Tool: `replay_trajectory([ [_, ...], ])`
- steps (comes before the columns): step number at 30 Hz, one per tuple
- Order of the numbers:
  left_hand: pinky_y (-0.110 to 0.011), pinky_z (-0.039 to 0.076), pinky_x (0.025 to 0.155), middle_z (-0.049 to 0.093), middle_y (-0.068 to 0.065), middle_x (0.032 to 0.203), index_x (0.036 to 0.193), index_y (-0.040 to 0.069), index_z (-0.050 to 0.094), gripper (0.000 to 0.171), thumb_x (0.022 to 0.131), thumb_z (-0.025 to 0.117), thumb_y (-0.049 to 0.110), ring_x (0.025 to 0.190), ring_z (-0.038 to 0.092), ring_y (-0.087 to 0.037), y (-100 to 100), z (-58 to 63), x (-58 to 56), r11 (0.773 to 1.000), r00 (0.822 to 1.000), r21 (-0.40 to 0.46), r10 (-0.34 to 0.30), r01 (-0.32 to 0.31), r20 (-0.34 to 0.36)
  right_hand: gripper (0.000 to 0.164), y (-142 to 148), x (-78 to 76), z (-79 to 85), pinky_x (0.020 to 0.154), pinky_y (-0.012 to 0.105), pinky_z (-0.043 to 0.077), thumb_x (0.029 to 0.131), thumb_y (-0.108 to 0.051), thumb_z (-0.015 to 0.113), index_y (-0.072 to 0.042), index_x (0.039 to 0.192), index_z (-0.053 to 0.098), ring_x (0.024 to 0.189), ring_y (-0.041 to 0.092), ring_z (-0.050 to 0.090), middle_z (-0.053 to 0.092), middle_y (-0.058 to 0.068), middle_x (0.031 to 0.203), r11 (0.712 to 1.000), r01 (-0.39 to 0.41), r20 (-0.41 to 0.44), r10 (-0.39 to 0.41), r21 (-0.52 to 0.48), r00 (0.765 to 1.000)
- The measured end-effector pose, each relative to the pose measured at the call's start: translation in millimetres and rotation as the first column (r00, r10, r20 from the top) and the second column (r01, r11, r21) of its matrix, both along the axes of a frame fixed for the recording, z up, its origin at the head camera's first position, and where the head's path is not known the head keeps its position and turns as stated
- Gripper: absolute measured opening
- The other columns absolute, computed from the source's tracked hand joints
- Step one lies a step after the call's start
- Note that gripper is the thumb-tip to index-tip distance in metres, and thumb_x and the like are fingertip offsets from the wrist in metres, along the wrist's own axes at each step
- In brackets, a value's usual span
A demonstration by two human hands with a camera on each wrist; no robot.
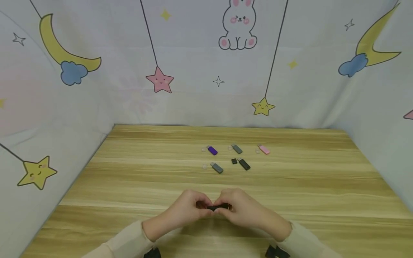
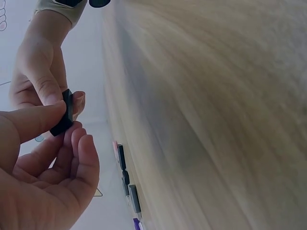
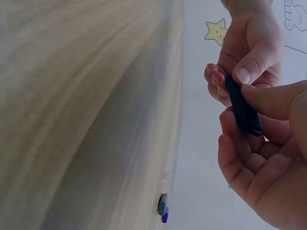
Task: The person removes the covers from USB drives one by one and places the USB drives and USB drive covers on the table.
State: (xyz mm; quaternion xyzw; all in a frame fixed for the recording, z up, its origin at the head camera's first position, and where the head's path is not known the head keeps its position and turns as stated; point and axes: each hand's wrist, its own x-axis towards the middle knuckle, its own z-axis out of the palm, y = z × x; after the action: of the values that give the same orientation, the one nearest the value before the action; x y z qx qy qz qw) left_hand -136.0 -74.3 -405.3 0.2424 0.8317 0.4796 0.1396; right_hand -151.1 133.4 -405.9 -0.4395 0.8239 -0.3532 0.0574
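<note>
Both hands meet over the near middle of the table, raised a little above it. Between them is a black USB flash drive point(image 1: 221, 206), seen closer in the left wrist view as a black stick point(image 2: 62, 117). My left hand point(image 1: 188, 206) pinches one end between thumb and fingers. The other end is pinched the same way by my right hand point(image 1: 241, 208). In the right wrist view the black drive point(image 3: 243, 109) slants between the two thumbs. Fingers cover part of it, so I cannot tell whether a cap is on it.
Farther back on the wooden table point(image 1: 129, 172) lie uncapped flash drives: purple point(image 1: 212, 150), grey point(image 1: 237, 148), pink point(image 1: 264, 149), a second grey point(image 1: 217, 167) and black point(image 1: 244, 164). A black cap point(image 1: 234, 161) and clear caps point(image 1: 204, 166) lie beside them. Printed cloth point(image 1: 193, 107) surrounds the table.
</note>
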Motion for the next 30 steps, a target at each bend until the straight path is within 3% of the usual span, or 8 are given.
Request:
replay_trajectory([
  [12,-0.017,0.050,0.062,0.071,-0.005,0.079,0.086,0.000,0.073,0.005,0.082,0.074,0.003,0.067,0.058,-0.001,2.8,-0.6,3.2,0.999,0.999,0.012,-0.046,0.045,0.027,0.008,7.2,3.8,-6.5,0.065,0.016,0.047,0.090,-0.007,0.066,-0.007,0.096,0.072,0.073,-0.004,0.048,0.063,-0.005,0.085,0.997,-0.071,-0.023,0.070,-0.037,0.997],
  [30,-0.017,0.047,0.057,0.070,-0.002,0.074,0.085,-0.001,0.074,0.005,0.081,0.074,0.002,0.062,0.054,0.001,4.6,-1.9,5.3,0.997,0.996,0.018,-0.081,0.081,0.023,0.010,10.8,6.5,-15.6,0.060,0.014,0.046,0.087,-0.003,0.068,-0.008,0.095,0.072,0.067,-0.006,0.041,0.054,-0.009,0.077,0.994,-0.080,-0.001,0.080,-0.076,0.997],
])
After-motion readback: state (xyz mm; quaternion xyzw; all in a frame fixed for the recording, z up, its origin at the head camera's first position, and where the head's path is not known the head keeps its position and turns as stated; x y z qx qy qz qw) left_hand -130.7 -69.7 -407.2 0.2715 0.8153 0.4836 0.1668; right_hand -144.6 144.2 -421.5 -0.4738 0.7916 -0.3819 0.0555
